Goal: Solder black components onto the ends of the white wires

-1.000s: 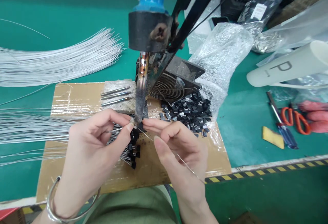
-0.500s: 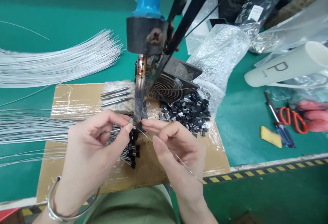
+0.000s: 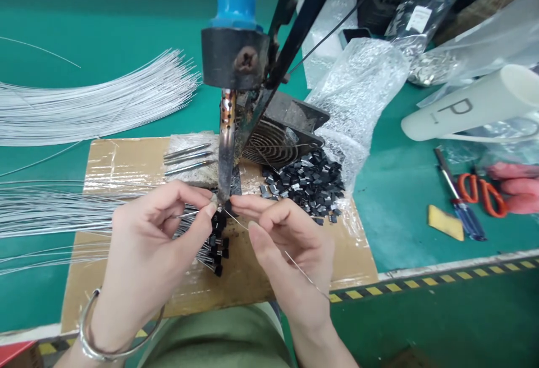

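My left hand [image 3: 154,244] pinches the end of a thin wire between thumb and index finger, right at the tip of the blue-handled soldering iron [image 3: 227,149]. In my right hand [image 3: 290,244] is a thin solder wire [image 3: 305,274], which runs through the fingers to the iron tip. The exact joint is too small to make out. Below the tip lie wires with black connector ends [image 3: 218,247], partly behind my left hand. A pile of small black parts [image 3: 309,180] sits right of the iron.
Brown cardboard [image 3: 252,278] lies under both hands. Metal rods [image 3: 188,160] rest on a pad behind my left hand. White wires [image 3: 96,99] lie at the left. A fan [image 3: 273,141] stands behind the iron. Scissors [image 3: 490,197], a screwdriver [image 3: 469,221] and a cup [image 3: 467,107] are right.
The iron and its stand appear slightly further left in the view. My right hand has shifted slightly left; my left hand is almost unmoved, and both keep their grips.
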`<state>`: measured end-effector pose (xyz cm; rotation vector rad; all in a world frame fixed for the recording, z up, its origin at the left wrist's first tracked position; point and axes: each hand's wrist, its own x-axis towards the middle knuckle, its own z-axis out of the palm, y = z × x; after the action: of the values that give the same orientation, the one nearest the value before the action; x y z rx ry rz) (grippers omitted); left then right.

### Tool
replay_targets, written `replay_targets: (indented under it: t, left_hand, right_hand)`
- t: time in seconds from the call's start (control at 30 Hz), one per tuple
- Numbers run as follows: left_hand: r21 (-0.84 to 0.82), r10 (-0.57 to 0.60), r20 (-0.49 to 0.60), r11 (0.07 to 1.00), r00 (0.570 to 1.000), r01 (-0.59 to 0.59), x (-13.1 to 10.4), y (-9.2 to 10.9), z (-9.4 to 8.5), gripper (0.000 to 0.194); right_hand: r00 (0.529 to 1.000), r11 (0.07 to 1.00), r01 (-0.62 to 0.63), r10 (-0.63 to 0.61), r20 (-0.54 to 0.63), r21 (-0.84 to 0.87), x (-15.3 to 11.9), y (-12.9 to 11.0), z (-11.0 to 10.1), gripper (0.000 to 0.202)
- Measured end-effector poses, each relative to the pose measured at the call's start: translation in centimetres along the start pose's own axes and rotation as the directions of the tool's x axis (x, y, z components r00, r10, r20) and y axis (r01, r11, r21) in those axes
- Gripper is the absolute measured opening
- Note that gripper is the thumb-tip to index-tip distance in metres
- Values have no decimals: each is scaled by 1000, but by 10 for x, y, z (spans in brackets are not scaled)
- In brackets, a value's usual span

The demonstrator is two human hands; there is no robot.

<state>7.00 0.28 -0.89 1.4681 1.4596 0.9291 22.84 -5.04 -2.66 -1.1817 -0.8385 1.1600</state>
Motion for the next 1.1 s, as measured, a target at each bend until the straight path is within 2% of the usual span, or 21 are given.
replay_targets:
  t: [0.5, 0.7, 1.1]
  left_hand:
    - [20, -8, -6, 1000, 1000, 8, -4, -1, -2, 4]
    - [14, 7, -7, 1000, 1000, -6, -3, 0, -2, 5]
    - [0, 3, 4, 1000, 1000, -3, -2, 0, -1, 5]
  right_hand:
    - [999, 999, 34, -34, -32, -10, -1, 3, 2, 23]
    - [1000, 999, 5, -5, 12, -37, -1, -1, 0, 19]
    - [999, 996, 34, -36, -28, -84, -2, 3, 1, 20]
